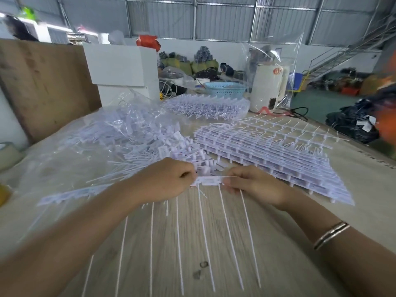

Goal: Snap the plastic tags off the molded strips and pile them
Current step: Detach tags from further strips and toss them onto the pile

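Note:
A white molded strip of tags (209, 180) is held level just above the wooden table (214, 243), its several long thin tails hanging toward me. My left hand (169, 181) pinches the strip's left end with curled fingers. My right hand (255, 185) grips its right end, thumb on top. Behind my left hand lies a loose pile of snapped-off tags (150, 144) on a clear plastic sheet. To the right sits a neat stack of unbroken molded strips (267, 151).
A bag of more strips (205, 107) lies further back, with a blue basket (225, 90) and a white appliance (267, 86) behind it. A white box (122, 67) and a brown board (42, 82) stand at the back left. A tape roll (8, 155) sits at the left edge.

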Tool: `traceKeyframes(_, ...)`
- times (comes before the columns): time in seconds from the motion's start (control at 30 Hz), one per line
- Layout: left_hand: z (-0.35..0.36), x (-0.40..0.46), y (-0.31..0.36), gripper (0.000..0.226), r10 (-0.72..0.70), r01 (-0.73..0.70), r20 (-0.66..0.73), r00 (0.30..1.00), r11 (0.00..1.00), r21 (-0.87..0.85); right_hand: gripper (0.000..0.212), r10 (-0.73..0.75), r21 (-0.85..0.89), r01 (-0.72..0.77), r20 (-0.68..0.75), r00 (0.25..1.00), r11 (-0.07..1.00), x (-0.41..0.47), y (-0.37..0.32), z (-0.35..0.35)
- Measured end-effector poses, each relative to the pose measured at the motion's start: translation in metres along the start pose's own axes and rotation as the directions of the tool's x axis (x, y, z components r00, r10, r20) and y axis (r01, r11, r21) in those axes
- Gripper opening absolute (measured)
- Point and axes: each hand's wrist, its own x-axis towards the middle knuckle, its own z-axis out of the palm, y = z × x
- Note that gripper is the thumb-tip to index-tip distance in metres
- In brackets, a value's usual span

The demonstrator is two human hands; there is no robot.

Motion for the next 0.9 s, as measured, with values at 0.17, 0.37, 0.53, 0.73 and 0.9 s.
traceKeyframes(0.17, 0.012, -0.001, 0.016, 0.019, 0.088, -0.077, -0.044, 0.995, 0.975, 0.208, 0.025, -0.081, 0.083, 0.085, -0.056, 0.995, 0.993, -0.001, 0.003, 0.01)
traceKeyframes(0.37, 0.029, 0.0, 0.015, 0.008, 0.132, -0.115, -0.098, 0.986, 0.98, 0.163, 0.017, -0.232, -0.076, 0.226, -0.071, 0.97, 0.971, -0.005, 0.004, 0.015)
traceKeyframes(0.53, 0.04, -0.002, 0.006, 0.031, 0.17, -0.134, -0.145, 0.975, 0.965, 0.227, 0.013, -0.352, -0.344, 0.299, -0.101, 0.931, 0.89, -0.003, 0.007, 0.017)
traceKeyframes(0.73, 0.046, 0.0, -0.002, 0.026, 0.215, -0.166, -0.183, 0.959, 0.954, 0.249, 0.015, -0.287, -0.195, 0.269, -0.069, 0.955, 0.943, 0.001, 0.016, 0.022)
traceKeyframes(0.9, 0.046, -0.002, 0.0, 0.006, 0.128, -0.149, -0.203, 0.971, 0.985, -0.092, 0.009, -0.394, -0.252, 0.359, -0.106, 0.913, 0.899, 0.0, 0.015, 0.022)
